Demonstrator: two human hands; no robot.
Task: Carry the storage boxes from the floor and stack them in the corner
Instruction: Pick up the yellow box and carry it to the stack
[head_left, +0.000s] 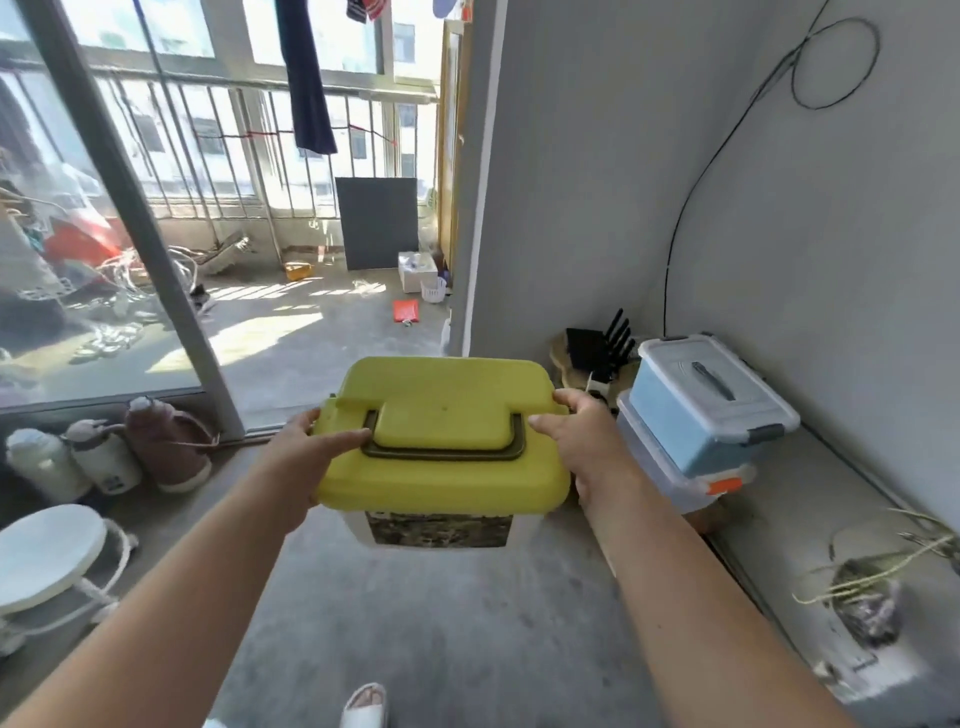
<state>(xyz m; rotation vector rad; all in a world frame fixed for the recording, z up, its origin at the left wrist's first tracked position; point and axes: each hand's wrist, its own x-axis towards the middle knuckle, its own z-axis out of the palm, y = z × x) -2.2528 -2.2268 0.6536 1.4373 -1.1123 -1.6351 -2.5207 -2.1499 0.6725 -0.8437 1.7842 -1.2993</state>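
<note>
Both hands (298, 462) (589, 447) on yellow-lidded box (441, 467)

Both arms stretch forward; left hand (304, 460) and right hand (589, 449) grip 2 sides of the box (441, 467) (thumbs on top).

Bare concrete floor (415, 623). 3 flasks (104, 460) stand at left by the door frame, near a white stool (47, 556); a red dustpan (405, 312) lies farther off.

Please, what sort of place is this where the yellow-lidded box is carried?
Most likely a home: a room opening onto an enclosed balcony. Dark laundry hangs by barred windows, flasks stand beside the sliding glass door, storage boxes sit stacked in the corner.
</note>
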